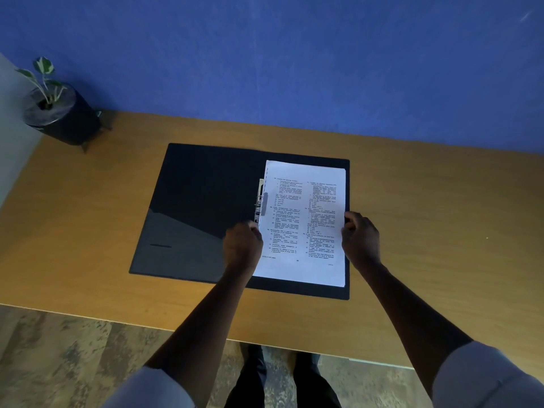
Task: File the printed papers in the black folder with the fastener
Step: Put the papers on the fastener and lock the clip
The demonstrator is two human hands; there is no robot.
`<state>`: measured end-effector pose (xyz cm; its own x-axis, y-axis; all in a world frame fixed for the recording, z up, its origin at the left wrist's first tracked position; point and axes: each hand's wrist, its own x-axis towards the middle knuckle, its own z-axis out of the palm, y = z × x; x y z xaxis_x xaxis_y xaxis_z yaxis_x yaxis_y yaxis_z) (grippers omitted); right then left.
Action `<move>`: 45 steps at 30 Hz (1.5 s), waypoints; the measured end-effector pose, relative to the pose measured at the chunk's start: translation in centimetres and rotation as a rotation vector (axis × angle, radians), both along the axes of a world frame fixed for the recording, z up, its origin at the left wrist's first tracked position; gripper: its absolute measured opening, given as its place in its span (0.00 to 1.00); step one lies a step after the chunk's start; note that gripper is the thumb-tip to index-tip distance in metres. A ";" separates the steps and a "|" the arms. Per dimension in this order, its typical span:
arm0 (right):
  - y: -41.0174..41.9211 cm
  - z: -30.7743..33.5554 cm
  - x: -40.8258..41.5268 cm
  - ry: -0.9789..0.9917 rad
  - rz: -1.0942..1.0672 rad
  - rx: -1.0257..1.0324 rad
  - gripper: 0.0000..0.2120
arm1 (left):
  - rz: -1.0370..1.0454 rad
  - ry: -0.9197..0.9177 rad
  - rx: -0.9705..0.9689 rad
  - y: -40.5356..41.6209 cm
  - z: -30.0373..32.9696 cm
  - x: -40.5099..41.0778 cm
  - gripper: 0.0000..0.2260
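Note:
A black folder (194, 201) lies open flat on the wooden desk. A stack of printed papers (303, 222) rests over its right half. The metal fastener (259, 203) runs along the spine, just left of the papers' left edge. My left hand (243, 245) grips the papers' left edge below the fastener. My right hand (359, 240) pinches the papers' right edge at mid height. The fingertips of both hands are partly hidden by the sheets.
A small potted plant (56, 110) in a dark pot stands at the desk's back left corner. A blue wall (294, 69) rises behind the desk (441, 231). The desk's near edge runs below the folder, with wood-look floor (59, 363) beyond.

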<state>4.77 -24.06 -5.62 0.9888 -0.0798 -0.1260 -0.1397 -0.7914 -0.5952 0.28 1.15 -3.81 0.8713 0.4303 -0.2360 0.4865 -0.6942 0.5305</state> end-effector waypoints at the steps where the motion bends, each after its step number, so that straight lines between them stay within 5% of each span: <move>1: 0.0 0.0 0.0 -0.001 -0.001 0.011 0.16 | 0.001 -0.002 -0.002 0.0 0.0 0.0 0.10; 16: -0.2 -0.5 0.7 0.211 -0.303 0.402 0.15 | 0.048 -0.005 -0.035 0.0 -0.1 -0.1 0.11; 24: -0.8 0.9 -1.2 0.142 -0.009 0.283 0.21 | -0.097 -0.051 -0.043 0.8 -0.6 -1.4 0.10; 33: -3.7 -0.4 -7.6 0.113 0.439 -0.037 0.34 | -0.522 -0.033 0.008 2.6 -1.3 -6.6 0.28; 45: -3.8 -1.0 -9.2 0.044 0.534 -0.098 0.33 | -0.610 -0.001 0.075 2.7 -2.4 -7.9 0.29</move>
